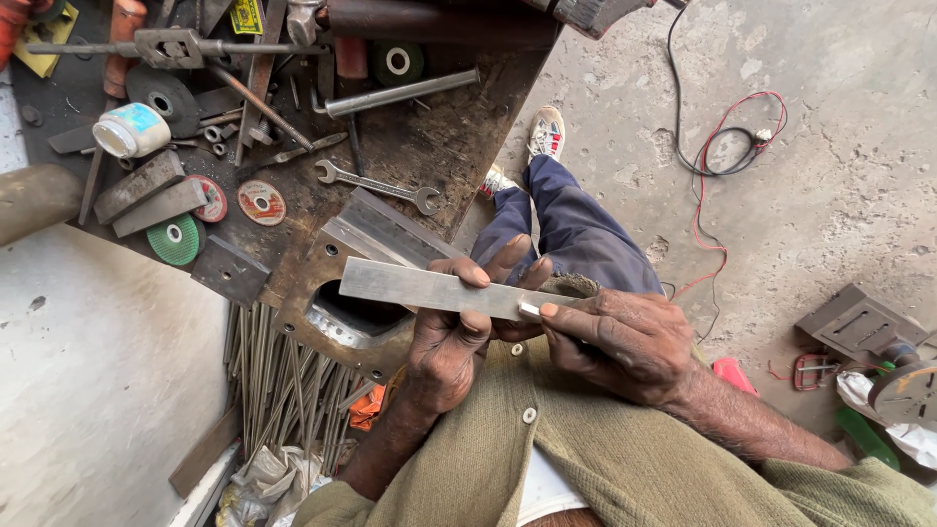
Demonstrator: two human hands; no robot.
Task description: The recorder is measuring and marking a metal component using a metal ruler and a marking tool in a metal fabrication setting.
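A flat grey metal strip point(410, 286) is held level in front of my chest, over the near edge of a workbench point(429, 146). My left hand point(451, 337) grips it from below, fingers curled over its top edge near the middle. My right hand point(625, 337) pinches the strip's right end between thumb and fingers. A small pale piece sits at the thumb tip; what it is cannot be told.
The workbench holds a spanner point(376, 185), grinding discs point(176, 239), a small white pot point(132, 130), metal bars and a plate with a rectangular hole point(356, 317). Thin steel rods point(283, 381) stand under it. Red and black cables point(722, 146) lie on the concrete floor; a power tool point(878, 361) lies at right.
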